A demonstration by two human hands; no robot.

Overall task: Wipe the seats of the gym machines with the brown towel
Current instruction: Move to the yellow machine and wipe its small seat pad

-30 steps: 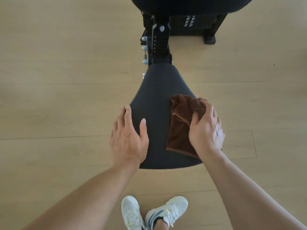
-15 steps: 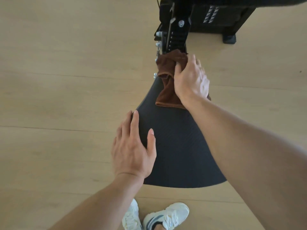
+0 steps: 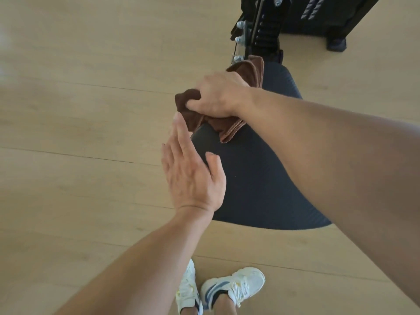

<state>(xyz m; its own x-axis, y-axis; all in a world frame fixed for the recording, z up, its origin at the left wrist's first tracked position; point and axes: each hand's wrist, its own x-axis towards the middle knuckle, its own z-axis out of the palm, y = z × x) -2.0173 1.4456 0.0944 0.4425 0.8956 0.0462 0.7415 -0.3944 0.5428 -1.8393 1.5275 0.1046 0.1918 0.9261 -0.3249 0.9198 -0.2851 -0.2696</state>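
Gripping the bunched towel (image 3: pixel 229 123), the right hand (image 3: pixel 218 96) curls its fingers and thumb round the cloth at the seat's (image 3: pixel 256 178) left edge. Folded hems trail from under the hand toward the seat's narrow far end, near the machine post (image 3: pixel 261 32). Left hand (image 3: pixel 191 176) lies flat on the seat's near left edge, fingers straight and close together, thumb spread onto the pad. White shoes (image 3: pixel 229 287) stand on the wood floor (image 3: pixel 79 133) below.

The towel (image 3: pixel 247 71) lies on the seat's (image 3: pixel 256 178) far left edge, under the right hand (image 3: pixel 218 96). The left hand (image 3: pixel 193 176) rests on the seat's near left edge, and the machine's post (image 3: pixel 263 28) stands behind the seat.
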